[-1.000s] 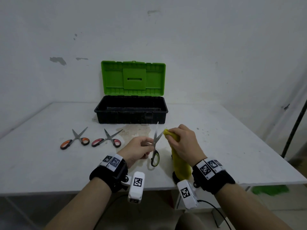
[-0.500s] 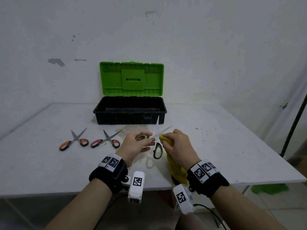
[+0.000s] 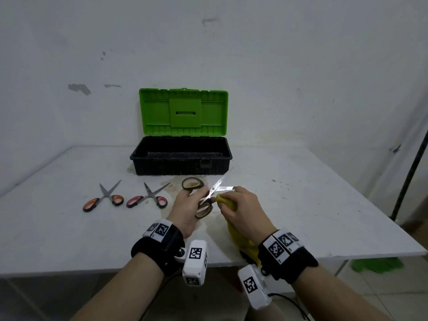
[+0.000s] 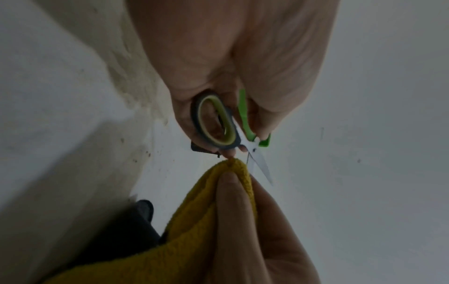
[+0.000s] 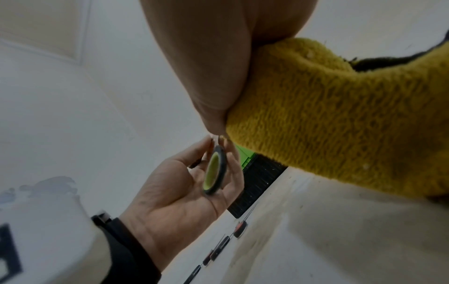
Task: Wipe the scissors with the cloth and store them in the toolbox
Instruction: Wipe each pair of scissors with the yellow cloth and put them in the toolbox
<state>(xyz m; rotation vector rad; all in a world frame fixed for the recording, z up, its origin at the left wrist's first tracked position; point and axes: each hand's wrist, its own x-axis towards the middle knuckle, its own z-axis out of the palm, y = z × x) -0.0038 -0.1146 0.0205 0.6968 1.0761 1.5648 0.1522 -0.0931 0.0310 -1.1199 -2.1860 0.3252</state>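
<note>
My left hand [image 3: 190,205] grips the green-handled scissors [image 3: 209,193] by the handles, blades spread and pointing up and right, above the table in front of the toolbox. In the left wrist view the scissors [image 4: 218,123] sit in the curled fingers of the left hand [image 4: 233,107]. My right hand [image 3: 240,205] pinches the yellow cloth [image 3: 240,239] against the lower blade near the pivot; the cloth [image 4: 206,221] hangs down from the right hand [image 4: 243,211]. The right wrist view shows the cloth [image 5: 328,115] and a handle loop [image 5: 213,171]. The black toolbox [image 3: 180,156] stands with its green lid up.
Orange-handled scissors [image 3: 103,200] and red-handled scissors [image 3: 148,198] lie with blades apart on the white table [image 3: 324,205], left of my hands. A stained patch marks the table in front of the toolbox. The wall is close behind. A dark pole [image 3: 410,172] stands at the right.
The left hand has tilted the scissors from upright to pointing right and spread the blades. The right hand with the cloth has moved from the blade tip down toward the pivot.
</note>
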